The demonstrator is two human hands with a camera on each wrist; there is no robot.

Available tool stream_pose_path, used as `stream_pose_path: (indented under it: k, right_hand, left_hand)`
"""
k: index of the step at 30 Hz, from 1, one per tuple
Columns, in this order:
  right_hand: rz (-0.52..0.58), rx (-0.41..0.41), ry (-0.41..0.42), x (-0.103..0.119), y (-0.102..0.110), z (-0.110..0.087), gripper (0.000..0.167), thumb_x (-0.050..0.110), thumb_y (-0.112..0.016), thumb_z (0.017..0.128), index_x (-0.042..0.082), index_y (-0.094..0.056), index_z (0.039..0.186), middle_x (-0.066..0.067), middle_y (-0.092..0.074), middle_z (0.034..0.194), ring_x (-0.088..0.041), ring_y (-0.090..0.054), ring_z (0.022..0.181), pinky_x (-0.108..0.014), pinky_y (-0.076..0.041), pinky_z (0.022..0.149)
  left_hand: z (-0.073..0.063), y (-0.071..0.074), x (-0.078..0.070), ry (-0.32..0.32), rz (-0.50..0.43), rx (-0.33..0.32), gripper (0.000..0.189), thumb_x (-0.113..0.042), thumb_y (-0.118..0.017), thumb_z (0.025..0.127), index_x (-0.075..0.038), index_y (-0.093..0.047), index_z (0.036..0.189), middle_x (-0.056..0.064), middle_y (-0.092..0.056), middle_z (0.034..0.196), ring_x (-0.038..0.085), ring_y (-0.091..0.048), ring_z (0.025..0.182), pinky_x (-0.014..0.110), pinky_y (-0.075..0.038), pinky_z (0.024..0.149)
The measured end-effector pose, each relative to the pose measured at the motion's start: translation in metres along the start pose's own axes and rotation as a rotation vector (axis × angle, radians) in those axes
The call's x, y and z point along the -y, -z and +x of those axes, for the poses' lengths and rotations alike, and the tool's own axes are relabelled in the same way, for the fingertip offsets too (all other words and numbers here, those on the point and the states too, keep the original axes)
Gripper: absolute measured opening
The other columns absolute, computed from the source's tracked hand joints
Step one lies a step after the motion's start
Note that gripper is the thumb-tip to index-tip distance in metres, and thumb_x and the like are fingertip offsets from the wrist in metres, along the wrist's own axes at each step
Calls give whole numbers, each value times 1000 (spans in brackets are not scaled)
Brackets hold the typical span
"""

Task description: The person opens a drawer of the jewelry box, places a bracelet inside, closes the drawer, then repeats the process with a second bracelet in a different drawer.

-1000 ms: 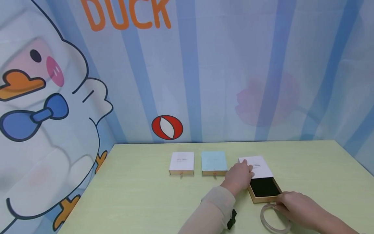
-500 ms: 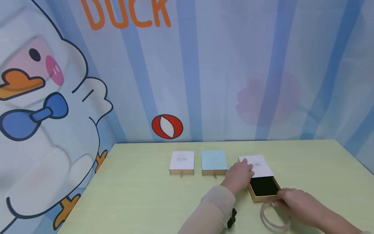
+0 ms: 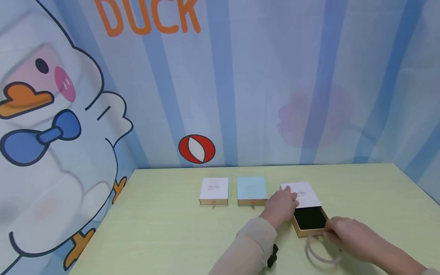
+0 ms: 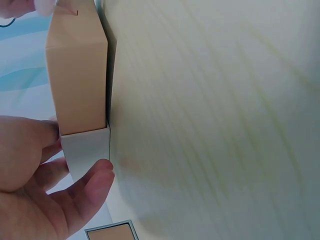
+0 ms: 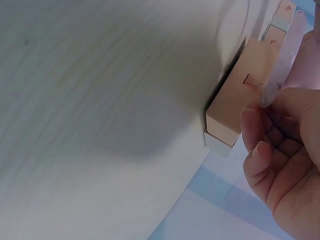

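Note:
In the head view, a white slide-out box [image 3: 304,194] lies with its drawer [image 3: 311,218] pulled partway toward me; the drawer's inside is black. My left hand [image 3: 280,205] grips the white sleeve at its left side, fingertips over the top. In the left wrist view, curled fingers lie along the sleeve [image 4: 86,150], behind the tan drawer wall [image 4: 80,87]. My right hand [image 3: 352,233] pinches a pale, translucent bangle [image 3: 323,260] by the drawer's front right corner. The right wrist view shows the bangle [image 5: 284,60] between thumb and fingers, in front of the drawer's small pull tab [image 5: 250,80].
A pale blue box [image 3: 252,188] and another white box [image 3: 214,189], both closed, stand in a row to the left on the light green table [image 3: 158,229]. Behind the table hangs a striped blue backdrop [image 3: 254,84] with a printed duck.
My right hand has risen slightly beside the drawer corner, tilting the bangle so its loop looks narrower. My left hand stays on the sleeve.

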State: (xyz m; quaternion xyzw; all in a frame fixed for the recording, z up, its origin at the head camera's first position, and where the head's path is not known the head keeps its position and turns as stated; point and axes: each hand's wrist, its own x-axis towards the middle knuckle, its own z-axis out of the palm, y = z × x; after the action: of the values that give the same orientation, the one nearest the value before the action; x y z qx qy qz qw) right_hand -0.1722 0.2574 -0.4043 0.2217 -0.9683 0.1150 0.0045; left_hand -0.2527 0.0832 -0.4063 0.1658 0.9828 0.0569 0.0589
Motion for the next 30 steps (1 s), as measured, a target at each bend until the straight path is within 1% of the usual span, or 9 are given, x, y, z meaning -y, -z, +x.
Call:
stream_pose_path:
  k: [4, 7, 12, 20, 22, 25, 28, 30]
  right_hand:
    - [19, 9, -9, 1, 2, 1, 10, 16, -70, 83, 17, -63, 77, 12, -52, 68, 1, -39, 58, -20, -37, 51]
    - [39, 20, -17, 0, 3, 3, 9, 17, -69, 84, 17, -63, 77, 12, -51, 67, 1, -39, 57, -19, -37, 49]
    - [62, 40, -27, -1, 5, 4, 8, 15, -68, 85, 17, -63, 79, 10, -52, 69, 1, -40, 57, -19, -37, 49]
    - [68, 57, -52, -3, 6, 7, 7, 15, -68, 85, 17, -63, 80, 10, -53, 70, 0, -40, 58, -20, -37, 50]
    - [67, 57, -52, -3, 6, 8, 7, 15, -68, 85, 17, -63, 80, 10, -53, 71, 0, -40, 58, -20, -36, 50]
    - [66, 53, -59, -2, 7, 8, 8, 14, -67, 85, 18, -63, 80, 10, -53, 71, -1, -40, 58, -20, -36, 50]
    - [55, 39, -59, -1, 7, 8, 8, 14, -67, 85, 18, -63, 80, 10, -53, 71, -2, -40, 59, -20, -36, 51]
    - [44, 30, -54, -2, 7, 9, 8, 13, -67, 85, 17, -63, 80, 10, -54, 71, -2, -40, 60, -21, -36, 52]
  left_hand:
    - [0, 0, 0, -3, 1, -3, 38, -38, -46, 99, -37, -48, 137, -13, -46, 140, 8, -48, 75, 18, -40, 56]
    - [-1, 0, 0, -6, 12, -3, 38, -38, -45, 99, -37, -47, 137, -13, -46, 140, 8, -47, 74, 18, -40, 55]
    - [-1, 1, 1, -16, 29, -9, 39, -39, -44, 99, -36, -47, 138, -13, -45, 141, 7, -48, 76, 17, -40, 58]
    - [-1, 0, 1, -17, 22, -7, 39, -39, -45, 99, -37, -47, 138, -13, -43, 144, 7, -50, 79, 17, -41, 59]
    - [0, 0, 1, -17, 24, -4, 39, -39, -45, 99, -37, -47, 138, -13, -42, 145, 6, -51, 82, 17, -42, 60]
    - [1, 0, 1, -16, 21, 0, 38, -39, -45, 99, -37, -47, 137, -14, -41, 146, 5, -55, 91, 16, -45, 66]
    - [1, -1, 1, -13, 15, 3, 38, -40, -46, 99, -38, -47, 137, -14, -40, 146, 5, -57, 103, 16, -48, 73]
    - [2, -1, 1, -17, 22, 1, 38, -40, -46, 99, -37, -48, 137, -14, -41, 146, 5, -57, 107, 17, -49, 76]
